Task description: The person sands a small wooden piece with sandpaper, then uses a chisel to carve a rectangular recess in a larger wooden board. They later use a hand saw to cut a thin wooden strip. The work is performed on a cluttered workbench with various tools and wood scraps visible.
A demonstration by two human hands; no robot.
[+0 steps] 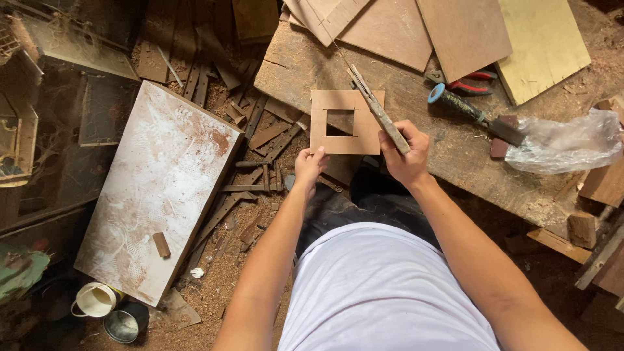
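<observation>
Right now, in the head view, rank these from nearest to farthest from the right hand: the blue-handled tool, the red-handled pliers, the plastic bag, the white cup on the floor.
From the right hand:
1. Blue-handled tool, just to its right on the bench.
2. Red-handled pliers, behind that tool, slightly farther.
3. Plastic bag, at the bench's right end.
4. White cup, down on the floor, far left.

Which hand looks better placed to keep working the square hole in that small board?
Probably the right hand: it already grips the thin saw lying across the square-holed board. The left hand only steadies the board's lower edge.
</observation>
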